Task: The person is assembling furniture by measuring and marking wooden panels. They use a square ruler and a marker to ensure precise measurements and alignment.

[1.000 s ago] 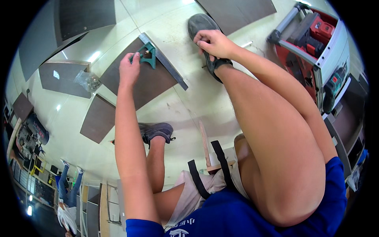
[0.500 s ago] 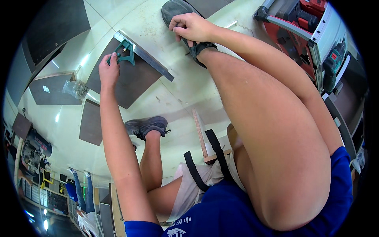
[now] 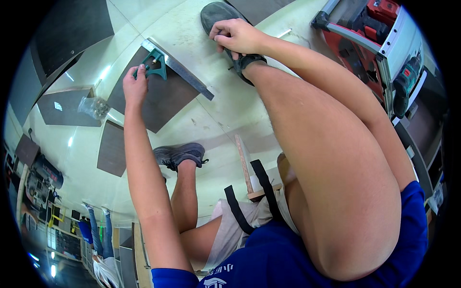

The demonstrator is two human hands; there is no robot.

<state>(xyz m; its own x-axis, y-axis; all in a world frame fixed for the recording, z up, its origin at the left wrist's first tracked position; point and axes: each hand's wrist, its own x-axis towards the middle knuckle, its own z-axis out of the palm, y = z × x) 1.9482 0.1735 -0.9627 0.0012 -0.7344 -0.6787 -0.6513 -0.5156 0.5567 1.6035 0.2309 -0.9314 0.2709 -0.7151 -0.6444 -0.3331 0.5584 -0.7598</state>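
Observation:
My left hand (image 3: 136, 84) is closed on the teal head of a combination square (image 3: 186, 75). The steel blade lies along the far right edge of a dark brown board (image 3: 161, 98) on the floor. My right hand (image 3: 237, 36) rests over the front of my right shoe (image 3: 217, 15), its fingers curled in. Whether anything is between those fingers I cannot make out. My raised right leg stands between my two arms.
Other dark boards (image 3: 113, 149) lie at left, one with a clear plastic bag of small parts (image 3: 92, 108) on it. A red and grey tool case (image 3: 353, 36) and a teal power tool (image 3: 408, 74) are at right. An upright board (image 3: 243, 163) stands between my legs.
The view has shifted slightly. My left hand still grips the square on the board, and my right hand stays at the shoe.

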